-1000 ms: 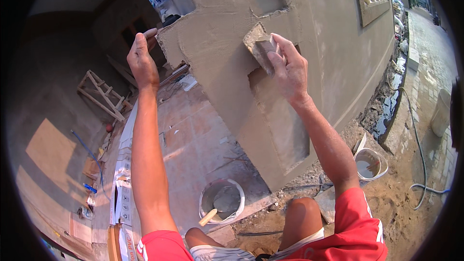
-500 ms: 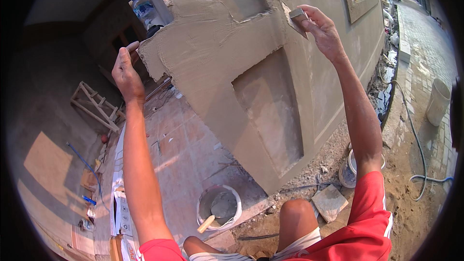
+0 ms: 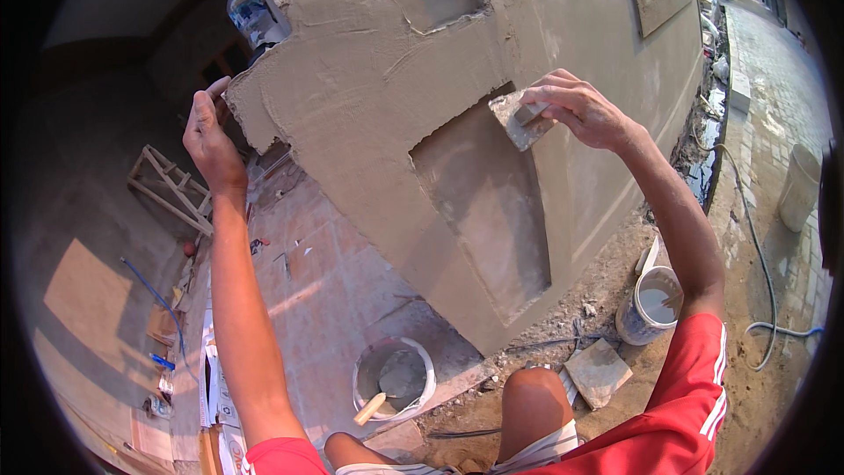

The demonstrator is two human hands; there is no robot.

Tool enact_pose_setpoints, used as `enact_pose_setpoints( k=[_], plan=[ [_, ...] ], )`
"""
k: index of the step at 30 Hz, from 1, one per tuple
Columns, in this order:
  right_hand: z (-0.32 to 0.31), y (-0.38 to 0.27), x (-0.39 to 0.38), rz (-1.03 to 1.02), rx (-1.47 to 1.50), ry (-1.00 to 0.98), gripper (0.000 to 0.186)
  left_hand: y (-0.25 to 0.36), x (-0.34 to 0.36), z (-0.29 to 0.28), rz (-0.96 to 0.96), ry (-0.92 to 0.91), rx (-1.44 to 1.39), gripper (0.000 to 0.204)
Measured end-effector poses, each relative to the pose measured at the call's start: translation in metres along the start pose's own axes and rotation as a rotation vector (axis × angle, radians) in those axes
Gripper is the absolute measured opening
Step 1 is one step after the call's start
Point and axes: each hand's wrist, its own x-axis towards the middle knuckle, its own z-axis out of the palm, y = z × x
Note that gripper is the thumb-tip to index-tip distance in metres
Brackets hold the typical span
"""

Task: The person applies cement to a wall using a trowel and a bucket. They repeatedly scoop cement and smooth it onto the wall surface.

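Pinching the small stiff trowel [image 3: 520, 118] by its top, my right fingers [image 3: 549, 104] clamp it firmly against wet, heavy plaster [image 3: 369, 88], while my left hand [image 3: 209, 134] rests open on the wall edge.

My right hand [image 3: 580, 110] grips a small grey mortar-caked trowel [image 3: 520, 120] right against the grey plastered wall [image 3: 369, 105], at the upper right corner of the rectangular recess [image 3: 488, 202]; the recess gives a little depth to pass inward. My left hand [image 3: 209, 132] rests at the wall's rough left edge, with open air to its left over the reddish tiled floor [image 3: 325, 273]. Below, the white bucket with a wooden-handled tool [image 3: 393, 380], my bare knee [image 3: 536, 400], a flat stone slab [image 3: 598, 371] and a white bucket of grey water [image 3: 652, 303] crowd the ground. A grey hose [image 3: 763, 273] trails along the right.
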Motion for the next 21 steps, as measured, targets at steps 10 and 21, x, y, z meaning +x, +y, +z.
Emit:
enact_pose_setpoints(
  k=[10,21],
  plan=[
    [-0.057,0.023,0.059,0.143,0.316,0.440,0.032,-0.003,0.003,0.007,-0.009,0.029,-0.024,0.051],
    [0.008,-0.023,-0.012,0.101,0.178,-0.011,0.031,-0.001,0.001,0.002,0.001,0.017,-0.023,0.049]
  ],
)
